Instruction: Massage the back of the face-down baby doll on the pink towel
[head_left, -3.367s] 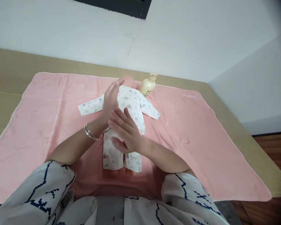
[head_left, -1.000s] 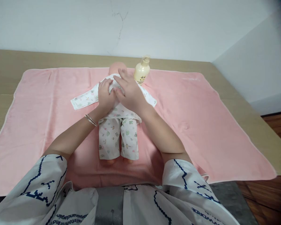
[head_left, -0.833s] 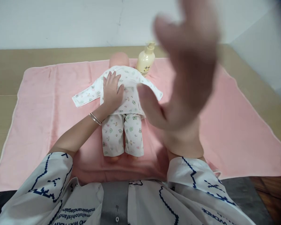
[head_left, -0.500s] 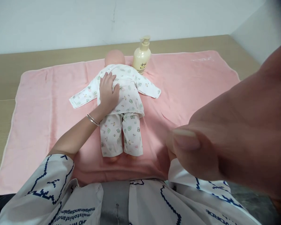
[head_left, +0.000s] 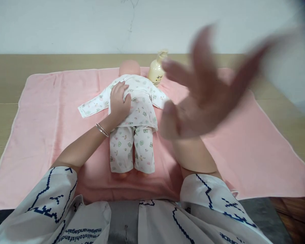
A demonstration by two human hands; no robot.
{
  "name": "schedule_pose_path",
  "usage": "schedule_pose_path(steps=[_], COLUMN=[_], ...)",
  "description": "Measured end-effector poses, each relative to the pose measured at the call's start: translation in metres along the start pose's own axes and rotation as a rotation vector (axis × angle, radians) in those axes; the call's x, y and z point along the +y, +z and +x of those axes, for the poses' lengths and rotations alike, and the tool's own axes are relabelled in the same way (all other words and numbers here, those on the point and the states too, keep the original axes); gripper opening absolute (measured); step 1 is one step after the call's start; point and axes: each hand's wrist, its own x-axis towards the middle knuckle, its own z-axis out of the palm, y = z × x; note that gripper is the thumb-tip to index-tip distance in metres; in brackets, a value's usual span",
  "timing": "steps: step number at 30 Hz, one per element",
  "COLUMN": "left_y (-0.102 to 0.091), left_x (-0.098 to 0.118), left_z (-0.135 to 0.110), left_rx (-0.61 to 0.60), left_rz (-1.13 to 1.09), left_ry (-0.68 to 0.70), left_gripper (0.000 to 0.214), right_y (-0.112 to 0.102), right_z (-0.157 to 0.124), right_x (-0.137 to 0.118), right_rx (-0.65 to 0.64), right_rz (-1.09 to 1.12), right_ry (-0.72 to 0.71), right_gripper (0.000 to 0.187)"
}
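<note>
A baby doll [head_left: 142,105] in white printed pyjamas lies face down, its bare head at the far end and its legs towards me. My left hand [head_left: 120,103] rests flat on the left of its back, fingers spread. My right hand [head_left: 205,91] is raised close to the camera, blurred, with its fingers apart and nothing in it. It hides the end of the doll's right-side sleeve. Behind the doll's shoulder stands a cream pump bottle [head_left: 156,70], its pump partly overlapped by a fingertip of my right hand.
Under the doll a pink blanket [head_left: 53,135] covers much of the wooden table [head_left: 5,78]. A pale wall [head_left: 66,27] rises along the table's far edge. At the lower right, brown floor [head_left: 297,210] shows beyond the table.
My right hand has moved left and away from the camera, its fingers now spread into view. The view has shifted slightly. My left hand stays on the doll's back.
</note>
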Motion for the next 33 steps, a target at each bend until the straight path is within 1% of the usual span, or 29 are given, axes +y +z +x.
schedule_pose_path(steps=[2, 3, 4, 6, 8, 9, 11, 13, 16, 19, 21, 23, 25, 27, 29, 31, 33], left_y=[0.001, 0.001, 0.001, 0.001, 0.002, 0.002, 0.002, 0.001, -0.003, -0.007, -0.008, -0.006, -0.003, 0.0, 0.0, -0.002, -0.006], left_x=[-0.002, -0.004, -0.007, -0.015, -0.023, -0.026, -0.03, -0.03, -0.022, -0.013, -0.011, -0.014, -0.02, -0.026, -0.028, -0.025, -0.02], left_z=[0.001, 0.001, 0.002, 0.005, 0.009, 0.011, 0.013, 0.014, 0.011, 0.004, 0.001, 0.001, 0.002, 0.005, 0.007, 0.007, 0.005], left_rx=[-0.002, -0.01, -0.021, -0.043, -0.064, -0.073, -0.087, -0.103, -0.139, -0.129, -0.094, -0.058, -0.052, -0.074, -0.106, -0.13, -0.139], left_rz=[-0.041, -0.059, -0.072, -0.078, -0.059, -0.049, -0.041, -0.036, 0.029, 0.128, 0.184, 0.209, 0.204, 0.201, 0.209, 0.218, 0.23], left_ry=[-0.042, -0.056, -0.067, -0.084, -0.095, -0.101, -0.107, -0.097, -0.029, 0.063, 0.085, 0.07, 0.052, 0.052, 0.08, 0.121, 0.149], left_gripper=[0.022, 0.023, 0.023, 0.026, 0.032, 0.035, 0.042, 0.044, 0.037, 0.03, 0.029, 0.032, 0.041, 0.049, 0.048, 0.04, 0.032], right_y=[0.023, 0.039, 0.056, 0.087, 0.109, 0.115, 0.12, 0.118, 0.116, 0.119, 0.12, 0.12, 0.117, 0.115, 0.114, 0.113, 0.111], right_z=[0.02, 0.032, 0.044, 0.063, 0.073, 0.076, 0.079, 0.08, 0.074, 0.063, 0.058, 0.06, 0.069, 0.078, 0.082, 0.077, 0.067], right_x=[0.002, 0.007, 0.015, 0.034, 0.052, 0.06, 0.071, 0.073, 0.062, 0.044, 0.038, 0.042, 0.054, 0.066, 0.071, 0.063, 0.046], right_rx=[0.062, 0.064, 0.039, -0.049, -0.057, -0.053, -0.05, -0.075, -0.106, -0.06, -0.024, -0.023, -0.063, -0.111, -0.142, -0.14, -0.116], right_rz=[-0.067, -0.094, -0.112, -0.106, -0.124, -0.135, -0.155, -0.171, -0.199, -0.232, -0.25, -0.24, -0.203, -0.179, -0.19, -0.219, -0.262], right_ry=[-0.122, -0.151, -0.148, -0.086, -0.08, -0.084, -0.084, -0.066, -0.03, -0.02, -0.025, -0.028, -0.049, -0.081, -0.1, -0.083, -0.037], right_gripper=[0.061, 0.06, 0.059, 0.056, 0.054, 0.053, 0.054, 0.058, 0.061, 0.057, 0.055, 0.054, 0.055, 0.058, 0.061, 0.061, 0.058])
